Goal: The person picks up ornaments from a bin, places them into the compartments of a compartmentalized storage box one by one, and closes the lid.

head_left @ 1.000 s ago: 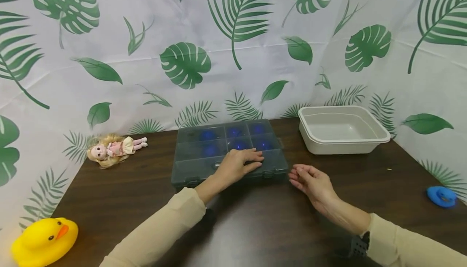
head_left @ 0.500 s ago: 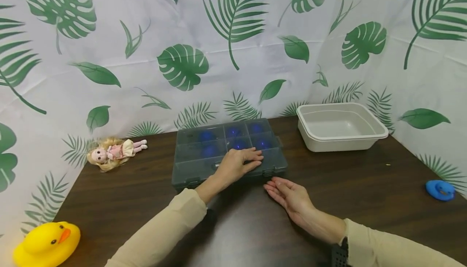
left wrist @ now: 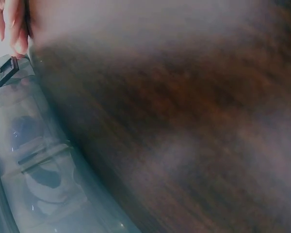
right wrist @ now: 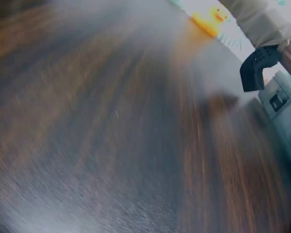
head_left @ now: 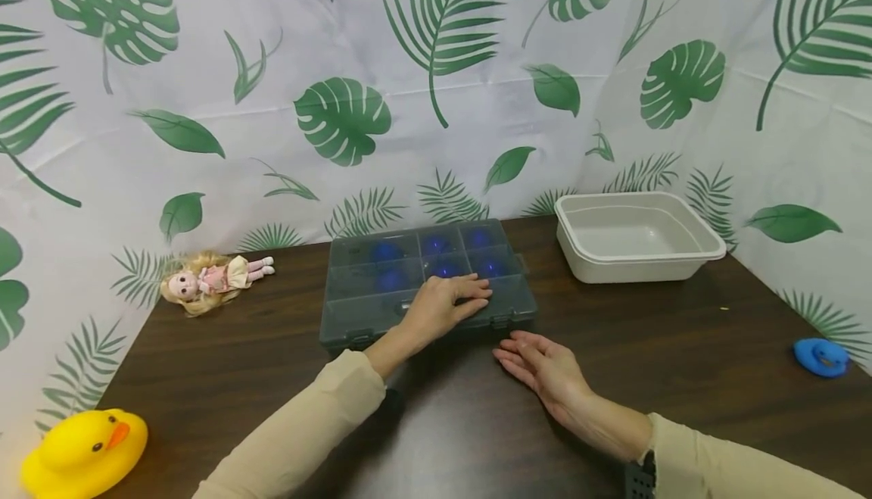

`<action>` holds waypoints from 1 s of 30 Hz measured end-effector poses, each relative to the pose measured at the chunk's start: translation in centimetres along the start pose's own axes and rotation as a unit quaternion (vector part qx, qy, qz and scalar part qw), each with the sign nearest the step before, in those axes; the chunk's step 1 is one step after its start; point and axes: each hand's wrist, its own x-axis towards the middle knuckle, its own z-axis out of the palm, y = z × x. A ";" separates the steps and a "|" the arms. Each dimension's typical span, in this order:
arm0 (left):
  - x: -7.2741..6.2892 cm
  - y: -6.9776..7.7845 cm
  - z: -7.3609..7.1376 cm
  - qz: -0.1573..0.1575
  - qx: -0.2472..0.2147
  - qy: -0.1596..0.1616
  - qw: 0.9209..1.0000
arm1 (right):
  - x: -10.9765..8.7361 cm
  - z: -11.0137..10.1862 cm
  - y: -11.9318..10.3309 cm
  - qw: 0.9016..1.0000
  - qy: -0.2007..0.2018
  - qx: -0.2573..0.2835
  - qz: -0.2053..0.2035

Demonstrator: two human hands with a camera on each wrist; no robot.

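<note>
A dark translucent compartment box [head_left: 361, 310] lies closed on the wooden table, its clear lid showing several blue round things [head_left: 390, 279] in separate compartments. My left hand [head_left: 439, 308] rests on the lid's front part, fingers stretched toward the right. Just off the box's front right corner is my right hand [head_left: 545, 366], palm turned inward, fingers loosely extended close to the front right latch [head_left: 500, 322]. Whether the fingertips touch that latch cannot be told. In the left wrist view, fingertips [left wrist: 20, 41] are right by a latch [left wrist: 7, 72]. Neither hand holds a thing.
A beige plastic basin [head_left: 640, 249] stands at the back right. To the left are a small doll [head_left: 218, 279] lying down and a yellow rubber duck [head_left: 88, 450]. A small blue toy [head_left: 820, 357] sits near the right edge. A leaf-patterned cloth hangs behind the table.
My right hand has moved left and toward me, from beside the box's right end to its front right latch, and has stayed there since. The left hand keeps its place on the lid.
</note>
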 end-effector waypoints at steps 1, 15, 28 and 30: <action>0.0 0.0 0.0 -0.001 -0.001 0.000 1.000 | 0.1 0.0 0.0 1.000 -0.004 -0.006 -0.001; 0.0 -0.1 0.1 0.007 -0.005 0.004 1.000 | 1.0 0.5 -0.3 0.999 0.000 -0.043 -0.014; 0.2 0.2 -0.2 -0.001 -0.004 0.003 1.000 | 2.0 0.9 -0.9 0.999 0.007 -0.035 0.014; 0.1 0.1 -0.2 -0.012 -0.013 -0.005 1.000 | 1.8 1.0 -0.6 0.999 0.011 -0.030 0.013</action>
